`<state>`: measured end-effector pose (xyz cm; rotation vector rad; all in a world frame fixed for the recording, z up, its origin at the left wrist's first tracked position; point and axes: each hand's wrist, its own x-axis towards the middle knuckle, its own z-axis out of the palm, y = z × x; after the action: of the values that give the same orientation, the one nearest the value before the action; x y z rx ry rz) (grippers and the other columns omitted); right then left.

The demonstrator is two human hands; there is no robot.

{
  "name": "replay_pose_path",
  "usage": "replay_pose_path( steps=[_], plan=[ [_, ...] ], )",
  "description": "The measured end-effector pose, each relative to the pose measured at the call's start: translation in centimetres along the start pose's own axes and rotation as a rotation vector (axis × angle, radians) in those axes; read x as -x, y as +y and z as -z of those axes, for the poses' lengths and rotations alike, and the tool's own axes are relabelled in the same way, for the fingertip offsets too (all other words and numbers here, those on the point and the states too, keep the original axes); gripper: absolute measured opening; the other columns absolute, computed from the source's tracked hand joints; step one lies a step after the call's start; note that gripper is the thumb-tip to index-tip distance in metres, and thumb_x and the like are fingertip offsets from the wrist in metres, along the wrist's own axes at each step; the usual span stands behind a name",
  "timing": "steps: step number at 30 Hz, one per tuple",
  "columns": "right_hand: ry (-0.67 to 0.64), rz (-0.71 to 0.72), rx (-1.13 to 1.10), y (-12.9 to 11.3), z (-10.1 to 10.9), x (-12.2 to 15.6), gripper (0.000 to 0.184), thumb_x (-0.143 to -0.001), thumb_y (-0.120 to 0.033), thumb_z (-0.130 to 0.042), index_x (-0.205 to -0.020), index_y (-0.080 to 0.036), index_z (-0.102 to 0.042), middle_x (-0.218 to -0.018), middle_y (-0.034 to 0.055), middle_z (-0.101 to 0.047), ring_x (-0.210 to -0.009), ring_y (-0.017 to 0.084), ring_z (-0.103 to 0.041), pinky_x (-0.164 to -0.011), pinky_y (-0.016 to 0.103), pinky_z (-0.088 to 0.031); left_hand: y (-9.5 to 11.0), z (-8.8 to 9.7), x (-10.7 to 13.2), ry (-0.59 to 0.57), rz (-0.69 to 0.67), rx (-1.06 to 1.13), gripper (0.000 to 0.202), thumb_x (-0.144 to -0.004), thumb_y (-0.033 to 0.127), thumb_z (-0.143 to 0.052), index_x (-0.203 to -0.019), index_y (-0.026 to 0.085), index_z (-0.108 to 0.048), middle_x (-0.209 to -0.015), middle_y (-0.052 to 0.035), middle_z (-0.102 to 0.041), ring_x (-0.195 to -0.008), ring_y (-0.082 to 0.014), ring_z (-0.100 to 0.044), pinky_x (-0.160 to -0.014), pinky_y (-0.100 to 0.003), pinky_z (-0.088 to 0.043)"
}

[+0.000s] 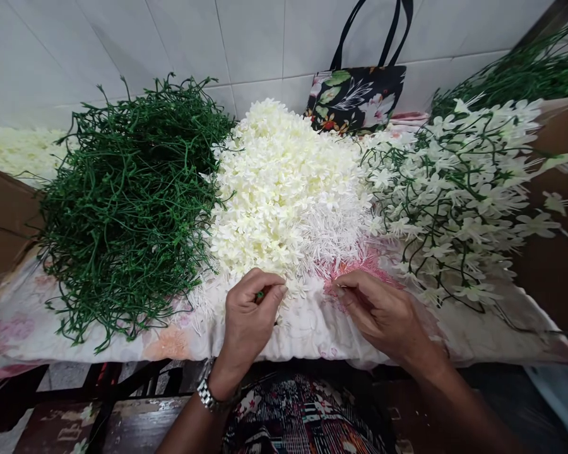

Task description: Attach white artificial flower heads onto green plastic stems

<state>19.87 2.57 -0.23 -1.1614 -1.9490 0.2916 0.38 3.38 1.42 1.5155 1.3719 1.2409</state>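
Observation:
My left hand [253, 312], with a metal watch on its wrist, is closed at the front edge of the table. A small bit of green stem [259, 294] shows inside its curled fingers, and pale petals lie by the fingertips. To its right, my right hand [383, 312] pinches thumb and forefinger together; anything between them is too small to make out. Just beyond my hands rises a heap of cream artificial flowers [269, 183]. Beside it lies a pile of thin white stamens [336, 227], close to my right fingertips.
A large tangle of green plastic stems [127, 208] fills the left side. Assembled white flower sprays [454, 189] lie at right, beside a cardboard box [563, 252]. Against the tiled wall stands a black floral bag [357, 98]. A flowered cloth [99, 356] covers the table.

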Motion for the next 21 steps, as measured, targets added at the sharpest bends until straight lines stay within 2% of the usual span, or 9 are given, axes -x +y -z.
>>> replay_pose_path(
  steps=[3,5,8,11,15,21],
  plan=[
    [0.02,-0.139,-0.098,-1.0,0.1,-0.1,0.008,-0.085,-0.017,-0.051,-0.083,-0.019,-0.058,-0.068,0.0011,-0.064,-0.059,0.012,-0.06,-0.053,0.022,-0.047,-0.2,0.3,0.0,0.084,0.175,0.269,0.001,-0.063,0.018,-0.067,-0.063,0.018,-0.067,-0.058,0.0026,-0.056,-0.048,-0.0074,-0.042,-0.044,-0.02,-0.032],
    [0.028,-0.226,-0.216,-1.6,-0.1,-0.3,0.007,-0.085,-0.02,-0.053,-0.083,-0.019,-0.06,-0.072,0.0021,-0.065,-0.063,0.012,-0.061,-0.054,0.022,-0.048,-0.2,0.4,0.0,0.113,0.298,0.403,0.005,-0.058,0.021,-0.071,-0.061,0.017,-0.068,-0.054,0.0039,-0.053,-0.044,-0.0057,-0.039,-0.04,-0.019,-0.029],
    [0.037,-0.239,-0.408,-2.6,-0.8,-0.7,0.007,-0.084,-0.019,-0.054,-0.086,-0.019,-0.06,-0.078,0.0025,-0.065,-0.071,0.013,-0.062,-0.062,0.025,-0.05,0.0,0.2,0.0,0.118,0.424,0.539,0.009,-0.052,0.02,-0.073,-0.058,0.017,-0.068,-0.048,0.0059,-0.049,-0.039,-0.0042,-0.035,-0.037,-0.018,-0.025],
    [0.074,-0.19,-0.501,-3.6,-1.8,-1.3,0.005,-0.083,-0.016,-0.054,-0.082,-0.019,-0.058,-0.073,0.0012,-0.061,-0.071,0.013,-0.059,-0.063,0.025,-0.049,0.4,0.1,0.1,0.117,0.471,0.621,0.011,-0.049,0.019,-0.074,-0.056,0.017,-0.067,-0.049,0.0058,-0.05,-0.04,-0.0046,-0.038,-0.038,-0.018,-0.029],
    [0.096,-0.22,-0.5,-4.7,-2.8,-1.7,0.004,-0.081,-0.016,-0.056,-0.078,-0.018,-0.057,-0.068,-0.0007,-0.058,-0.063,0.011,-0.055,-0.057,0.023,-0.047,0.5,0.1,0.3,0.088,0.507,0.683,0.013,-0.05,0.022,-0.075,-0.057,0.017,-0.065,-0.054,0.0049,-0.053,-0.042,-0.0048,-0.04,-0.039,-0.018,-0.032],
    [0.114,-0.183,-0.483,-5.3,-3.6,-1.6,0.005,-0.081,-0.014,-0.055,-0.08,-0.018,-0.058,-0.069,0.0,-0.059,-0.063,0.011,-0.057,-0.057,0.024,-0.048,-0.2,0.0,1.0,0.057,0.456,0.724,0.011,-0.054,0.022,-0.075,-0.058,0.018,-0.065,-0.059,0.0036,-0.056,-0.053,-0.0081,-0.049,-0.05,-0.02,-0.041]
  ],
)
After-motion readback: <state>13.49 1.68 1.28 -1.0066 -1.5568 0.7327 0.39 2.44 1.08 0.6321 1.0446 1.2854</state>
